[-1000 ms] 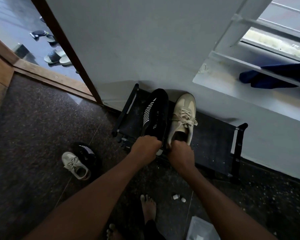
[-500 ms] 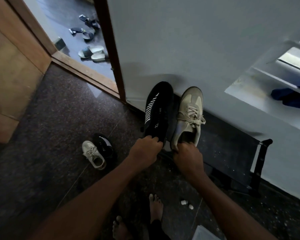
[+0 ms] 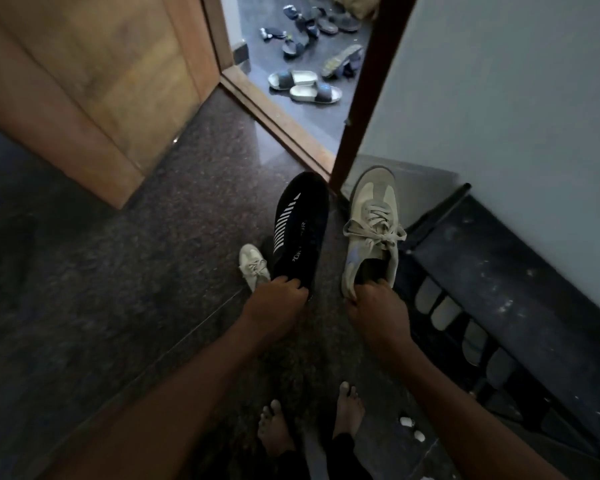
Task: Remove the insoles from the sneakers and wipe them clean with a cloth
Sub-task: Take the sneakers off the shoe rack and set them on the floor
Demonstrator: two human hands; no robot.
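1. Left hand (image 3: 274, 303): fingers curl round the heel of the black sneaker (image 3: 300, 230) at 12 o'clock. Right hand (image 3: 378, 313): fingers pinch the heel rim of the beige sneaker (image 3: 373, 226) at 1 o'clock.
2. Both hang above the floor (image 3: 153, 271); these heel-only holds could slip and drop them.
3. At 11 o'clock, a second sneaker (image 3: 253, 265) lies underfoot, a likely trip.

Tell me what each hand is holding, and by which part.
The left hand grips the black sneaker by its heel end; the right hand grips the beige sneaker by its heel rim.
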